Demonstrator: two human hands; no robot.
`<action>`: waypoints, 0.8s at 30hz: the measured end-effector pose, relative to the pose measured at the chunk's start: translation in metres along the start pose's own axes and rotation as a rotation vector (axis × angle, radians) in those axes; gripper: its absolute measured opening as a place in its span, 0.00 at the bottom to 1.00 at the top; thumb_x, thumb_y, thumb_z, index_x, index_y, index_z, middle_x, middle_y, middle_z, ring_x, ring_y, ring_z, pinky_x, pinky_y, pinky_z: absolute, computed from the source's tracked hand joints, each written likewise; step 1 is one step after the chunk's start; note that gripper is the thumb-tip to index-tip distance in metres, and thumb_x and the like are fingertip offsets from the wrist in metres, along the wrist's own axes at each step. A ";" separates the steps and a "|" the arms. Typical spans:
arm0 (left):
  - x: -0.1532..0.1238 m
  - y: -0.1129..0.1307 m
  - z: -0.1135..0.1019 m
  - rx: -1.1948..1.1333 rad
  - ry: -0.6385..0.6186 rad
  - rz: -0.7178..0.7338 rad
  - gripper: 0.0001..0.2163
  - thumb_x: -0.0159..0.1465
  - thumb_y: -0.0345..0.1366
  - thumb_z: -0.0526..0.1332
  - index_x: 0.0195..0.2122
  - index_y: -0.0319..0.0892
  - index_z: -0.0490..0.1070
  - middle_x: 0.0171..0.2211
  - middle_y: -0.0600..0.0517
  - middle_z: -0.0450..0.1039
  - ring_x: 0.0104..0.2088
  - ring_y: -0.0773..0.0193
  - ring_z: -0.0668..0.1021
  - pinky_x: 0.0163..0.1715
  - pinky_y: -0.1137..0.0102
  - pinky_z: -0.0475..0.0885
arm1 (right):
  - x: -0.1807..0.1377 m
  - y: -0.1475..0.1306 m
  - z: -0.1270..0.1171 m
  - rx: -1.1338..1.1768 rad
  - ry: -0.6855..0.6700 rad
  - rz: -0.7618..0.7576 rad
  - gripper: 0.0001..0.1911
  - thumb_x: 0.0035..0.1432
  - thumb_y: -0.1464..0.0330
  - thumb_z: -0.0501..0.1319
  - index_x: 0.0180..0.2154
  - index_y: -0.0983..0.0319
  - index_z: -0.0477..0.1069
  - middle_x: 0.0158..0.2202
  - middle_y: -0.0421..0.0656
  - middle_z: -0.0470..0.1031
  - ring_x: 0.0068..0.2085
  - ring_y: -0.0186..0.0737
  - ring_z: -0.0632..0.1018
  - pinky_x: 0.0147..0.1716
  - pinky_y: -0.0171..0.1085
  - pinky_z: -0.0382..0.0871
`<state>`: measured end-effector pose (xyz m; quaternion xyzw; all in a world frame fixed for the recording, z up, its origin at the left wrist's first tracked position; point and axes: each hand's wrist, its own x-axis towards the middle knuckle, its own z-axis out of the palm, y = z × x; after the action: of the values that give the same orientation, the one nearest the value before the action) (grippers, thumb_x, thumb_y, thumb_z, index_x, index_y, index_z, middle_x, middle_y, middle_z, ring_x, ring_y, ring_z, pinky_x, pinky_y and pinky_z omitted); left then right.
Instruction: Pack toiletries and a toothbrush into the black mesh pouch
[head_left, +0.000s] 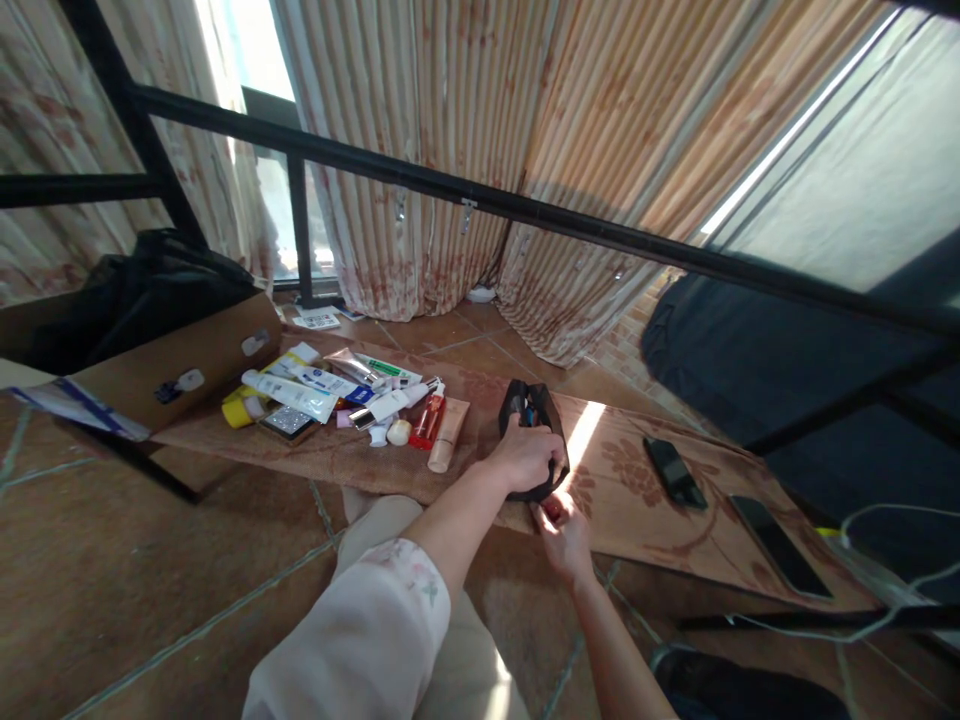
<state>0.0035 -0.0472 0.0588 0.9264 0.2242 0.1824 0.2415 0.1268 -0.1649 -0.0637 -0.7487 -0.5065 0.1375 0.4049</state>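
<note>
A small black pouch stands open on the cloth-covered bench. My left hand reaches over and into its mouth, fingers curled; what they hold, if anything, is hidden. Something bluish shows faintly inside. At the pouch's near lower edge, my right hand pinches the black material. Left of the pouch lie a beige tube and a red bottle. Beyond them is a pile of toiletries, with a white tube, a small white-lidded jar, a yellow-capped item and a glittery flat case.
A cardboard box with a black bag stands at the left end. Two dark phones, one nearer and one farther, lie on the right. A black metal rail crosses ahead, before curtains. A white cable hangs at right.
</note>
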 end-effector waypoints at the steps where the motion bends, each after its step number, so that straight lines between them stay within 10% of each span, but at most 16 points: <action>1: 0.000 0.000 0.000 -0.008 -0.004 -0.004 0.11 0.59 0.26 0.52 0.33 0.42 0.73 0.38 0.51 0.74 0.43 0.59 0.74 0.55 0.55 0.52 | 0.000 -0.002 0.000 0.015 -0.004 -0.001 0.13 0.54 0.58 0.58 0.32 0.62 0.68 0.26 0.40 0.72 0.27 0.37 0.71 0.29 0.35 0.64; 24: 0.001 0.002 0.003 -0.238 0.225 -0.102 0.09 0.60 0.28 0.55 0.32 0.42 0.75 0.37 0.52 0.78 0.40 0.63 0.76 0.52 0.66 0.62 | -0.003 -0.013 -0.004 0.009 -0.029 -0.022 0.13 0.56 0.58 0.53 0.33 0.60 0.70 0.32 0.45 0.76 0.33 0.44 0.76 0.32 0.37 0.67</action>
<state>0.0062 -0.0490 0.0576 0.8523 0.2736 0.2976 0.3319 0.1193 -0.1668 -0.0521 -0.7392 -0.5201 0.1461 0.4021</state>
